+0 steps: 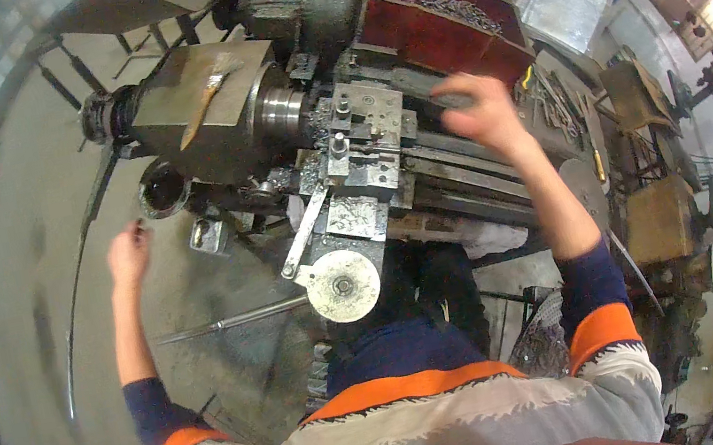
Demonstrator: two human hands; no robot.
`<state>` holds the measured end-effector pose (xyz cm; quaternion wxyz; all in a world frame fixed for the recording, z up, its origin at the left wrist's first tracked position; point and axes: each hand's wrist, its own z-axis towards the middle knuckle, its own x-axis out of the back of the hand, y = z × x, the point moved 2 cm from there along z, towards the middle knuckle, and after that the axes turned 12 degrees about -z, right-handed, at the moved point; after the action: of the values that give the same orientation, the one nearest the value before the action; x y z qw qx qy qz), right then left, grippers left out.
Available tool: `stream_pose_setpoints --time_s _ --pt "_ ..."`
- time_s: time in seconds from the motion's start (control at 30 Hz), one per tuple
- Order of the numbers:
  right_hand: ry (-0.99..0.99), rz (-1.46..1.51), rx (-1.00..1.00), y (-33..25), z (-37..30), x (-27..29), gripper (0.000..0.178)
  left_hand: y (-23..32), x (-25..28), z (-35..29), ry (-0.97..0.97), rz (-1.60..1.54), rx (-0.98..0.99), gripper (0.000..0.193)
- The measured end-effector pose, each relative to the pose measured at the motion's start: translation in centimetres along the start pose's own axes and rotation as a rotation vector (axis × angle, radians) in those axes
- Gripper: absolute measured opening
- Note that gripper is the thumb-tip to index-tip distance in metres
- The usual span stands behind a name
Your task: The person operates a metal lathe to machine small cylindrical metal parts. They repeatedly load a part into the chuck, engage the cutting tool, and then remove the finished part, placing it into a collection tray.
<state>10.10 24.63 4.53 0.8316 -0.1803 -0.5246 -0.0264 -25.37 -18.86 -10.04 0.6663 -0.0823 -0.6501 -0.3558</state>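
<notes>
My left hand (129, 255) is in the air left of the lathe, its fingers curled in. A small dark spot shows at its fingertips, too small to name. Closest to it is a dark round ring-shaped opening (165, 189) on the lathe's near side. My right hand (486, 112) is over the lathe bed, right of the tool post (349, 141). Motion smears its fingers; a greyish patch shows between thumb and forefinger, and whether it is a held thing is unclear. The bare steel chuck or spindle nose (280, 110) has metal chips beside it.
A brush (206, 101) lies on the headstock cover (156, 115). A red metal box (428, 33) holds grey metal pieces behind the bed. The handwheel disc (343, 286) and a long lever (306, 231) stick out toward me. Several hand tools (560, 105) lie at the right.
</notes>
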Motion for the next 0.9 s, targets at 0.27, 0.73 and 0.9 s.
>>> stream_pose_setpoints --time_s 0.27,0.73,0.9 --pt "-0.401 -0.103 0.083 -8.5 11.4 -12.0 0.028 -13.5 8.6 -10.9 0.249 0.23 0.451 0.049" --pt "-0.229 0.148 0.199 -8.8 8.7 -7.0 0.033 8.8 8.9 -11.3 0.28 0.152 0.042 0.031" --pt "0.087 0.545 0.489 -11.3 2.8 -4.8 0.045 22.7 6.3 -5.3 -0.101 -1.327 -0.045 0.033"
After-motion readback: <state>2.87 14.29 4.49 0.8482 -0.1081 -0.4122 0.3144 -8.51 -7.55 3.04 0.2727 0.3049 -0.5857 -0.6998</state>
